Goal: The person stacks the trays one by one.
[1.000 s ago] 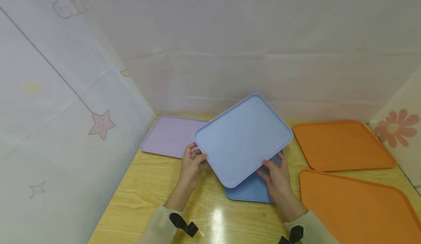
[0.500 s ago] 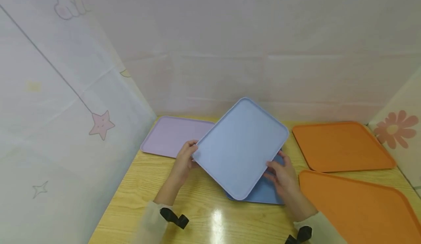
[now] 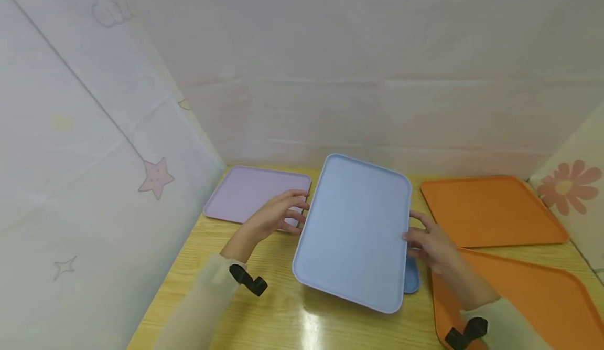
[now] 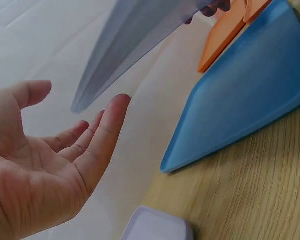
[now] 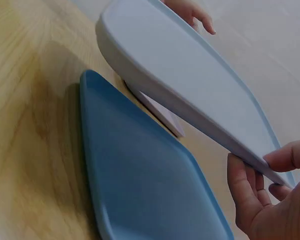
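The pale blue tray (image 3: 356, 234) — rectangular, round-cornered — is hanging tilted above the darker blue tray (image 5: 144, 170), the right hand (image 3: 433, 245) pinching its edge.

held tray (image 3: 355, 234): pale blue | lower tray (image 5: 139, 162): blue | left tray (image 3: 250, 192): lilac | right trays (image 3: 493, 211): orange | tabletop (image 3: 269, 297): yellow, wood-grained

We note the left forearm (image 3: 241, 242) and right forearm (image 3: 472, 286) extended forward and angled inward. Left hand (image 3: 276, 214): we see its fingers (image 4: 103, 137) spread, slightly bent, with the thumb (image 4: 35, 93) well apart. Right hand (image 3: 433, 246): we record a pinch, thumb (image 5: 293, 156) opposed to curled fingers.
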`<state>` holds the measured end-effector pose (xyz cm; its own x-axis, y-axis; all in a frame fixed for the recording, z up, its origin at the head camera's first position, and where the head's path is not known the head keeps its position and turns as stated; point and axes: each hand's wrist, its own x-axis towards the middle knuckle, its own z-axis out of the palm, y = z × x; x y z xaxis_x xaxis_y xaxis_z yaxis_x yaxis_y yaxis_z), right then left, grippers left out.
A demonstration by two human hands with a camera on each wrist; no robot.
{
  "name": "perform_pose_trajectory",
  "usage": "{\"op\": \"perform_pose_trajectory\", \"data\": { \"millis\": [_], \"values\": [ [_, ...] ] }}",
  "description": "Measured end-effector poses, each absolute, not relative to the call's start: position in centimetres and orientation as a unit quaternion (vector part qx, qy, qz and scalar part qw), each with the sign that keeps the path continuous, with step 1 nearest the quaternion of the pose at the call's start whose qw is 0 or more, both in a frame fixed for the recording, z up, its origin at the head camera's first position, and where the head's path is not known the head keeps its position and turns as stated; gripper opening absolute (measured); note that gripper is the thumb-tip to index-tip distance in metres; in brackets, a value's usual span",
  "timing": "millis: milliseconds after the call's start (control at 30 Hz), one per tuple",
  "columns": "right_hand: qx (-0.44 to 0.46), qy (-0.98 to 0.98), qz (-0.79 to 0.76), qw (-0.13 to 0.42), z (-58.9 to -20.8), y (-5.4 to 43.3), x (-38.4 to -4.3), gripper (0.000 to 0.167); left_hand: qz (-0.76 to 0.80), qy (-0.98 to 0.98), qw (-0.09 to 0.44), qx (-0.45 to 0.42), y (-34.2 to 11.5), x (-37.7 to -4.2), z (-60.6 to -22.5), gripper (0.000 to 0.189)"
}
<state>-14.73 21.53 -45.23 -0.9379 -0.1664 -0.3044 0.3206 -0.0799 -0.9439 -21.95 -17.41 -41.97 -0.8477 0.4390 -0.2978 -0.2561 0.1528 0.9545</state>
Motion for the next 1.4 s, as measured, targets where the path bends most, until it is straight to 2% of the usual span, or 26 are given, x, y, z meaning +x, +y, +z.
{"op": "perform_pose_trajectory", "data": {
  "millis": [167,300,700,1400],
  "values": [
    [0.040,0.692,-0.699,0.178,-44.8,22.2,-15.3,0.074,0.649,0.702,0.281,0.085,-16.1,-21.7,-42.7,0.056],
    [0.032,0.702,-0.687,0.186,-44.9,22.6,-15.8,0.076,0.647,0.702,0.279,0.103,-15.4,-21.4,-43.4,0.066],
    [0.012,0.703,-0.681,0.207,-45.1,24.1,-18.1,0.077,0.663,0.699,0.260,0.065,-14.6,-22.0,-45.8,0.078],
    [0.052,0.734,-0.641,0.218,-47.2,24.5,-20.3,0.076,0.661,0.702,0.262,0.042,-13.3,-23.8,-48.5,0.077]
  ]
}}
